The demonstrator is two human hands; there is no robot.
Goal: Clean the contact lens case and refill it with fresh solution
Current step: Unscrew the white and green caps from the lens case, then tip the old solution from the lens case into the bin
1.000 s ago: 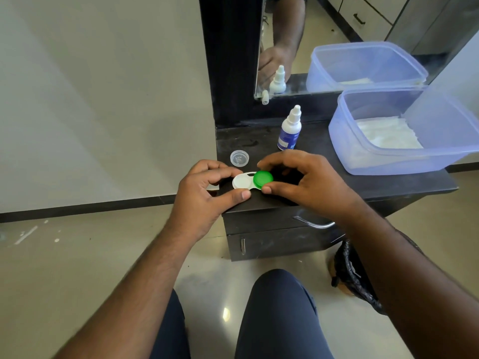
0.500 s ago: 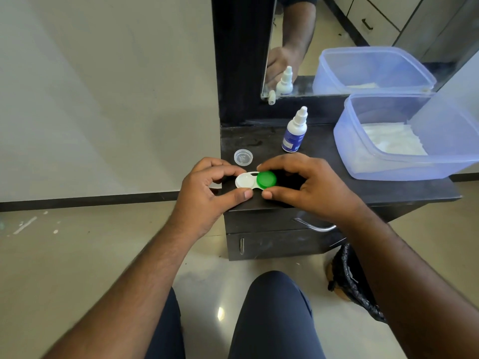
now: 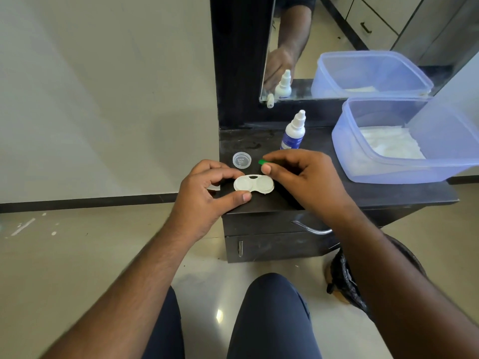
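Note:
A white contact lens case (image 3: pixel 253 184) lies on the dark cabinet top (image 3: pixel 375 193), both of its wells uncovered. My left hand (image 3: pixel 207 200) pinches the case's left end between thumb and forefinger. My right hand (image 3: pixel 303 177) is just right of and above the case, fingers closed on a green cap (image 3: pixel 261 162), of which only an edge shows. A clear round cap (image 3: pixel 241 160) rests on the cabinet behind the case. A white solution bottle (image 3: pixel 294 130) with a blue label stands upright farther back.
A translucent blue tub (image 3: pixel 388 172) holding white tissue sits at the right of the cabinet. A mirror (image 3: pixel 337 35) stands behind, reflecting the bottle and tub. A drawer handle (image 3: pixel 311 229) juts below. A bin with a black bag (image 3: pixel 344 278) stands on the floor at right.
The green cap came off the case's right well; my right hand lifted it up and slightly back. The left hand kept its hold on the case.

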